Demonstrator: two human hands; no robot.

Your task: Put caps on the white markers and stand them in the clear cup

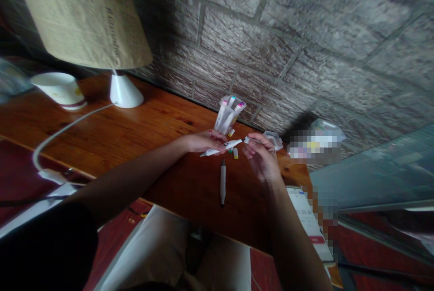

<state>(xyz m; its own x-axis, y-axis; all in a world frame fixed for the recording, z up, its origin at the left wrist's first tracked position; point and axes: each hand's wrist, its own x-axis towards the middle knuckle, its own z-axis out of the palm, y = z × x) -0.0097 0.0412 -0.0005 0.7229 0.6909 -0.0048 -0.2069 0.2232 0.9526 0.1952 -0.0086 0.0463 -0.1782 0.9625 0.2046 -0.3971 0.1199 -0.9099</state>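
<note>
My left hand [203, 140] is closed around a white marker [233, 144], held at a slant above the table, with a dark tip showing at its right end. My right hand [263, 157] pinches a small whitish cap [247, 140] close to that tip; whether the two touch is hard to tell. Below them a second marker [223, 184] lies uncapped on the wood, dark at both ends. Near my hands lie loose caps: a yellow-ended cap [236, 153], another yellow one [231, 132] and a green one [231, 150], partly hidden.
Several capped markers stand in a clear holder [224, 123] by the stone wall. A clear plastic lid [275, 140] sits behind my right hand. To the left are a lamp [125, 92], its cable and a paper cup [63, 91]. A printed sheet [310, 223] lies at right.
</note>
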